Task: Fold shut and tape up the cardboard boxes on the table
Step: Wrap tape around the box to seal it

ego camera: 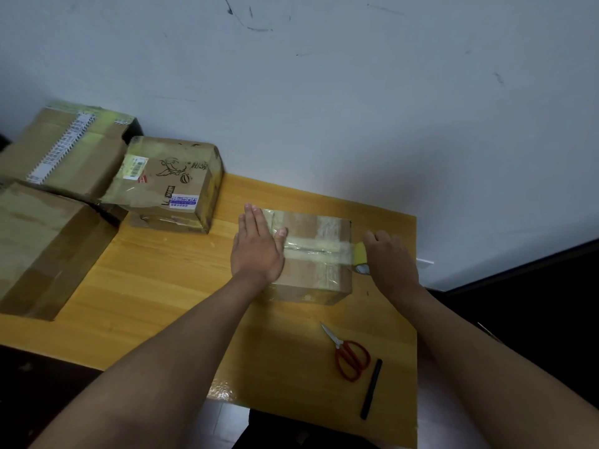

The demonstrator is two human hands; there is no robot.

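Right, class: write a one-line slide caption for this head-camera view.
Left hand presses the small cardboard box flat while the right hand pulls the tape roll across its top seam.

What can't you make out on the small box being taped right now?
Head view, the only one:
- Small brown cardboard box, left end of top: covered by the flat left hand.
- Yellowish tape roll: mostly behind the right hand; remaining tape unknown.
- Box's far and right sides: face away.

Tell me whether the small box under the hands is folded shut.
Shut: the small box has its top flaps flat, a tape strip along the seam.
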